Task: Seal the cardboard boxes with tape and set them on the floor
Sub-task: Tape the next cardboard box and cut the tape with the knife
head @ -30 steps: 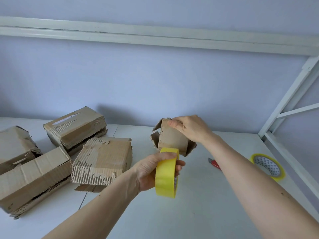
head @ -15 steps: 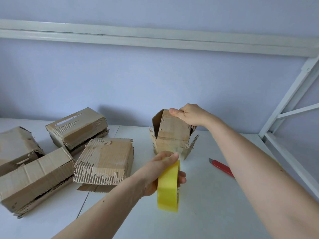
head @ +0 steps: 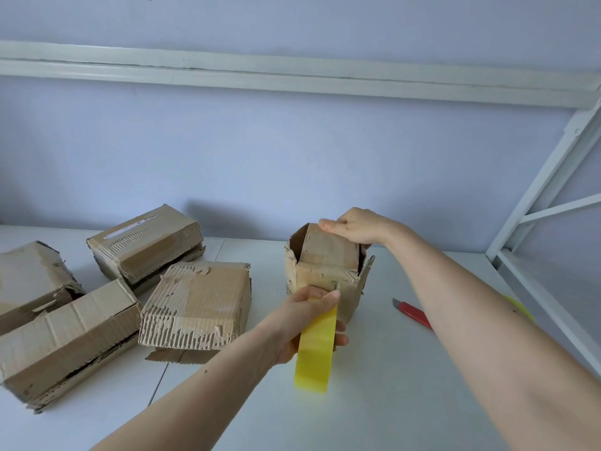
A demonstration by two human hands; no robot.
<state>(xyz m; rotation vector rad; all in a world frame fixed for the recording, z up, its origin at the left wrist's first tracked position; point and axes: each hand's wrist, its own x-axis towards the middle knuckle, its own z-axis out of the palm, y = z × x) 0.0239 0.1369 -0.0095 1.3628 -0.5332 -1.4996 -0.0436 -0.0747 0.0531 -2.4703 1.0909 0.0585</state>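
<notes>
**Tape roll in one hand, open box under the other**

Nearest to me, the left hand [head: 307, 320] is curled round a yellow tape roll [head: 314, 353], thumb over its top edge and fingertips showing on the far side; the roll stands on edge just above the white table [head: 390, 402] and just in front of a small open box [head: 325, 271]. That box stands upright on the table with its flaps raised; the right hand [head: 354, 226] grips the top edge of the near flap from above, fingers bent over it. To the right of the box lies a red utility knife [head: 413, 312], partly hidden by the right forearm; a sliver of a second yellow roll [head: 520, 305] peeks out beyond that arm. Off to the left, well apart from the open box, four battered cardboard boxes [head: 195, 304] sit clustered on the table; behind everything runs a pale wall [head: 292, 157], with a white metal frame [head: 536, 187] at the right.
</notes>
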